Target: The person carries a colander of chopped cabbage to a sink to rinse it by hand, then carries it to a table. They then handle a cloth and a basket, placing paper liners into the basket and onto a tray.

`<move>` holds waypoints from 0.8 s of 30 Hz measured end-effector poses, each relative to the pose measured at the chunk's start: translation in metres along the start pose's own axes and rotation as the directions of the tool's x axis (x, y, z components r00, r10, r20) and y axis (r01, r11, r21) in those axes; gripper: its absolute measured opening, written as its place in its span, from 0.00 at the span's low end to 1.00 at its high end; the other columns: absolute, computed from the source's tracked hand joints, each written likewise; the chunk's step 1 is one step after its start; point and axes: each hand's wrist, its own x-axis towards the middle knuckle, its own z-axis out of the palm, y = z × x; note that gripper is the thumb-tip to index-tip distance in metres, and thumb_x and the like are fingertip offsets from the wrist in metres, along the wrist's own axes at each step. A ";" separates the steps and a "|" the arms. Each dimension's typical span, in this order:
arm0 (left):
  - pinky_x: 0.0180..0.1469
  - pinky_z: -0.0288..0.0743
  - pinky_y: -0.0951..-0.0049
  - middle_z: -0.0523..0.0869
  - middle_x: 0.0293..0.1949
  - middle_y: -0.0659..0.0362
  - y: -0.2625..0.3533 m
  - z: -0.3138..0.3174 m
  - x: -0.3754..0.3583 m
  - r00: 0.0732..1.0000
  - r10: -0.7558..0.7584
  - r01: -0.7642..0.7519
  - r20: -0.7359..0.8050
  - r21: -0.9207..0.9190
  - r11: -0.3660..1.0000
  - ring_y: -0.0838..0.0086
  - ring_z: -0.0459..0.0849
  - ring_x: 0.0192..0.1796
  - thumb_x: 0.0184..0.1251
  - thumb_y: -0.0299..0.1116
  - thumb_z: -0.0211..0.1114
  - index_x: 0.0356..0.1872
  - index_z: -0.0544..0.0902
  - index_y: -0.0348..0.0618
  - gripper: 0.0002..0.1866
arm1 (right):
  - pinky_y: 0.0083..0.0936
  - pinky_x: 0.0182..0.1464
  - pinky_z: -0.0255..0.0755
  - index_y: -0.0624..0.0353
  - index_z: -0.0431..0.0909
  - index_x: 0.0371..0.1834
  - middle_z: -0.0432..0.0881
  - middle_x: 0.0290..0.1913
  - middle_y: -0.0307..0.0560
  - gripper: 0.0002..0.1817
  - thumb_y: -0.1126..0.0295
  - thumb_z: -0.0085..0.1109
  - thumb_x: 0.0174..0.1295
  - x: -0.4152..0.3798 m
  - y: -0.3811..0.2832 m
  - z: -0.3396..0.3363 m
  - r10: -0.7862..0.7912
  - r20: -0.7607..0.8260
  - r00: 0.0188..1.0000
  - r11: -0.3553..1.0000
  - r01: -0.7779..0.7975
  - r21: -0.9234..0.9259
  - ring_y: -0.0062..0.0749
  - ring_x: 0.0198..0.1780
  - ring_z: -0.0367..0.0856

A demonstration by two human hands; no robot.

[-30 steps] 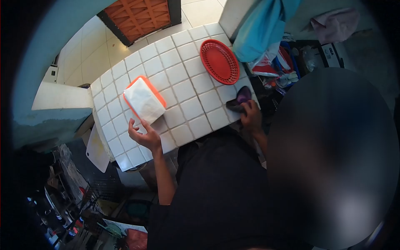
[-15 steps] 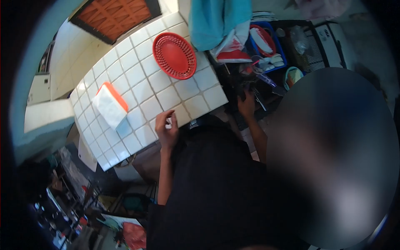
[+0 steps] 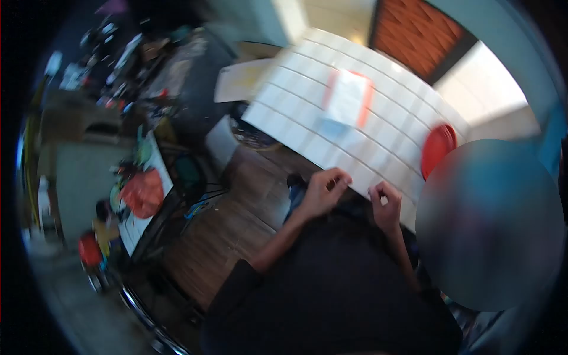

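Observation:
Near the front edge of the white tiled table (image 3: pixel 296 89), my left hand (image 3: pixel 322 192) has its fingers curled toward the thumb. Close by on its right is my right hand (image 3: pixel 386 206), its fingers also bent in. I cannot make out anything held in either one. Beyond them on the tiles lies an orange-rimmed flat thing (image 3: pixel 368 97) with a white sheet or cloth (image 3: pixel 348 105) over it, smeared by motion. A red oval basket (image 3: pixel 439 149) stands farther right, partly hidden by a blurred oval patch.
A side table on the left holds a red plastic bag (image 3: pixel 143 194) among other items. Brown flooring (image 3: pixel 222 248) lies between the tables. Many mixed items sit in the dark far-left corner. A reddish patterned panel (image 3: pixel 414 38) is beyond the table.
The view has swung left, so the tiled table appears farther right. My right hand has come out of the dark shelf area and is now beside my left hand at the table edge.

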 end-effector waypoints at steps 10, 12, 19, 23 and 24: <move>0.48 0.72 0.76 0.85 0.44 0.55 -0.021 -0.266 -0.103 0.733 0.080 -0.160 -0.676 -0.056 0.986 0.75 0.81 0.49 0.73 0.33 0.54 0.48 0.80 0.33 0.14 | 0.17 0.34 0.68 0.63 0.79 0.36 0.78 0.27 0.37 0.05 0.74 0.62 0.59 0.114 -0.138 0.286 -0.234 0.659 0.715 0.943 0.002 0.333 0.16 0.29 0.73; 0.49 0.72 0.77 0.85 0.44 0.55 -0.049 -0.313 -0.125 0.682 -0.081 -0.050 -0.727 -0.156 0.986 0.75 0.81 0.49 0.72 0.33 0.55 0.49 0.80 0.34 0.13 | 0.18 0.34 0.68 0.64 0.78 0.33 0.78 0.27 0.37 0.06 0.72 0.61 0.60 0.127 -0.136 0.357 -0.220 0.712 0.666 0.950 -0.019 0.311 0.15 0.30 0.73; 0.47 0.72 0.75 0.86 0.41 0.57 -0.069 -0.482 -0.143 0.570 -0.262 0.020 -0.778 -0.305 0.952 0.77 0.82 0.45 0.69 0.31 0.59 0.47 0.81 0.36 0.11 | 0.18 0.35 0.69 0.63 0.75 0.36 0.76 0.28 0.36 0.08 0.70 0.62 0.62 0.178 -0.214 0.525 -0.301 0.792 0.531 0.931 -0.015 0.364 0.16 0.31 0.73; 0.46 0.72 0.75 0.86 0.42 0.57 -0.090 -0.552 -0.097 0.655 -0.213 0.053 -0.725 -0.237 0.970 0.76 0.81 0.45 0.68 0.31 0.60 0.50 0.80 0.37 0.13 | 0.19 0.35 0.69 0.61 0.73 0.34 0.75 0.28 0.37 0.09 0.70 0.63 0.60 0.233 -0.211 0.575 -0.139 0.811 0.569 0.989 0.038 0.143 0.17 0.32 0.72; 0.46 0.72 0.75 0.86 0.42 0.57 -0.091 -0.569 -0.084 0.683 -0.190 0.043 -0.705 -0.221 0.974 0.76 0.81 0.46 0.67 0.31 0.61 0.52 0.79 0.38 0.15 | 0.20 0.35 0.70 0.61 0.72 0.33 0.74 0.27 0.38 0.09 0.70 0.63 0.60 0.250 -0.210 0.588 -0.116 0.794 0.597 0.993 0.058 0.102 0.17 0.31 0.72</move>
